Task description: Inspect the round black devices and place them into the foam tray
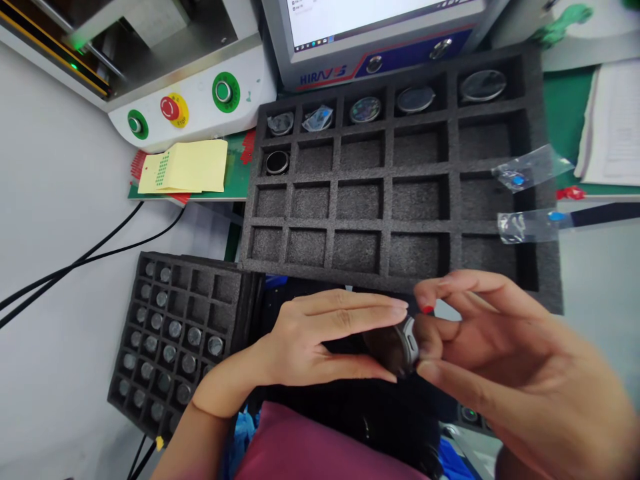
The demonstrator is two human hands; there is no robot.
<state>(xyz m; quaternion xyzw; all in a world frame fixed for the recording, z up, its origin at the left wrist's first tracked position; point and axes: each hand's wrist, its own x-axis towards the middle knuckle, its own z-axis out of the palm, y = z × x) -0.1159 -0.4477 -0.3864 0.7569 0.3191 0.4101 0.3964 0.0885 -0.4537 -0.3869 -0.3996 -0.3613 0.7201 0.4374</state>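
Observation:
A round watch case [411, 341] with a dark face and a grey metal rim is held up on edge in front of my body. My left hand [320, 337] grips it from the left, fingers along the top and thumb underneath. From the right, my right hand [505, 360] holds the rim, its thumb and a bent finger against the case. Its index finger curls above the watch, beside a small red spot [427, 309] whose nature I cannot make out. Behind the hands lies a grey foam tray [320, 180]; a round watch [277, 163] sits in its left column.
Several round pieces fill the tray's back row. Clear plastic films with blue tabs [530, 225] stick to its right edge. A second foam tray [200, 267] of small round parts stands lower left. Behind are a monitor [320, 67], a red stop button [170, 108] and yellow paper [200, 167].

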